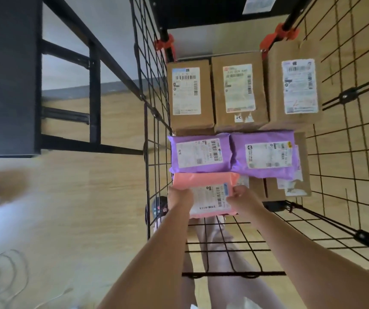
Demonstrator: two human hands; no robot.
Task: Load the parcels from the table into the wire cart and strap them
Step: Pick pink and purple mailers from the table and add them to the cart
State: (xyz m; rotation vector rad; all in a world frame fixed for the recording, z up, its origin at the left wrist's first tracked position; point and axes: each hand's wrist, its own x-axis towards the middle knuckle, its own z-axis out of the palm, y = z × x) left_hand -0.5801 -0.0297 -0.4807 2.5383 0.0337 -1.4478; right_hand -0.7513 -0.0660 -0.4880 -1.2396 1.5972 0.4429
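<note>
I look straight down into the black wire cart (154,134). A pink mailer bag (203,182) with a white label lies at the near left of the cart. My left hand (180,198) grips its left edge and my right hand (243,200) grips its right edge. Just beyond it lie two purple mailer bags (201,152) (266,152), side by side. Three brown cardboard boxes (191,94) (239,92) (294,85) with shipping labels fill the far end. More brown boxes (288,188) show under the bags at the right.
A black table (7,74) with a metal frame stands to the left of the cart. Orange clamps (279,34) sit on the cart's far posts. Pale wooden floor surrounds the cart. A thin cable (7,270) lies on the floor at the lower left.
</note>
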